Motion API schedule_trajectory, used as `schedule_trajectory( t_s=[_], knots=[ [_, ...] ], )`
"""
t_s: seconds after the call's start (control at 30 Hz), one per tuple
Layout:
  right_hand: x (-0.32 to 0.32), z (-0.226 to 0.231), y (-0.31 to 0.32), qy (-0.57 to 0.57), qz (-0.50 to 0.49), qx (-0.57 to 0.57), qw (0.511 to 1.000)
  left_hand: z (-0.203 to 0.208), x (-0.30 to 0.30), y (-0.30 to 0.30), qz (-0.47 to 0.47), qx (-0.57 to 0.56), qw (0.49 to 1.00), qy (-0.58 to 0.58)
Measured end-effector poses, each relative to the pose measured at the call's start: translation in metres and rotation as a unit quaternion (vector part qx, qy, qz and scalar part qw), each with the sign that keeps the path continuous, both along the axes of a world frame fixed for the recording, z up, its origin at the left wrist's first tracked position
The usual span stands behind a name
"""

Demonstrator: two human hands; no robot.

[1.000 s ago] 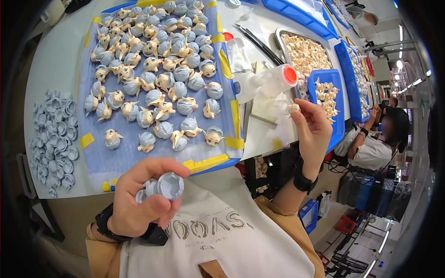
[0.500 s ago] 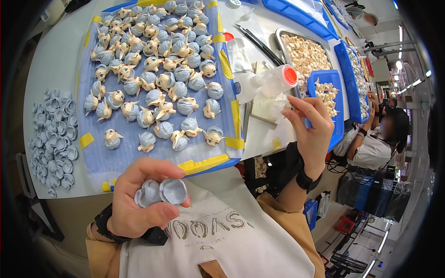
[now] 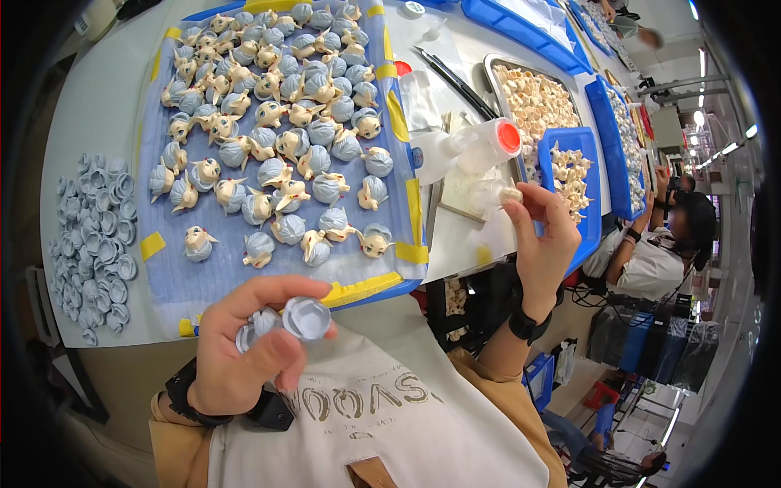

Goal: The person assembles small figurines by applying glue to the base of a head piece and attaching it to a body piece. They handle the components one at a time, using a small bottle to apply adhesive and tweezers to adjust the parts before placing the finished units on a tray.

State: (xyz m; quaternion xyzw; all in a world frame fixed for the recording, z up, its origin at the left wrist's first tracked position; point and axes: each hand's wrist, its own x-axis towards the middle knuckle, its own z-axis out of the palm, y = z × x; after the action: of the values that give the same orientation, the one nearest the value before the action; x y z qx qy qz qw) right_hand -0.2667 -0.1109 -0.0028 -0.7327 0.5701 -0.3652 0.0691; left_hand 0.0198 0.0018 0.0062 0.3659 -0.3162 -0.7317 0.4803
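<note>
My left hand (image 3: 244,346) is raised near my chest and grips pale blue cap-shaped hair pieces (image 3: 286,320), one hollow side facing up. My right hand (image 3: 541,236) is lifted at the table's right edge and pinches a small cream face piece (image 3: 511,195) between thumb and fingertips. Just left of that hand lies a clear squeeze bottle with an orange cap (image 3: 488,142). In front of me a blue tray (image 3: 175,281) carries several assembled little doll heads (image 3: 281,159) with blue hair and pointed ears.
A heap of loose blue hair pieces (image 3: 93,240) lies on the table at the left. A metal tray of cream face pieces (image 3: 533,102) and a small blue tray (image 3: 598,175) with more stand at the right. Another person (image 3: 663,244) sits further right.
My right hand has drawn back slightly from the small blue tray and now holds a cream piece up. My left hand has turned the blue pieces in its fingers.
</note>
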Motion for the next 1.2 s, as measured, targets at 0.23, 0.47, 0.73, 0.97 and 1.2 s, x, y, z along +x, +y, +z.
schedule_trajectory(
  t_s=[0.23, 0.47, 0.73, 0.97, 1.2],
  knots=[
    [0.000, 0.000, -0.001, 0.006, 0.019, -0.011, 1.000, 0.003, -0.003, -0.003, 0.033, 0.009, 0.999, -0.001],
    [0.009, 0.010, -0.006, 0.061, 0.050, -0.005, 0.997, -0.001, -0.002, -0.002, -0.006, 0.042, 0.999, 0.032],
    [0.007, 0.012, -0.003, 0.100, 0.051, -0.057, 0.992, 0.002, -0.004, -0.006, -0.033, 0.020, 0.999, -0.023],
    [0.046, 0.014, 0.033, -0.347, 0.081, -0.031, 0.934, -0.001, -0.017, -0.009, 0.009, -0.031, 0.998, -0.055],
    [0.085, 0.011, 0.064, -0.315, 0.356, 0.004, 0.880, 0.000, -0.020, -0.007, 0.032, -0.119, 0.991, -0.057]
  ],
)
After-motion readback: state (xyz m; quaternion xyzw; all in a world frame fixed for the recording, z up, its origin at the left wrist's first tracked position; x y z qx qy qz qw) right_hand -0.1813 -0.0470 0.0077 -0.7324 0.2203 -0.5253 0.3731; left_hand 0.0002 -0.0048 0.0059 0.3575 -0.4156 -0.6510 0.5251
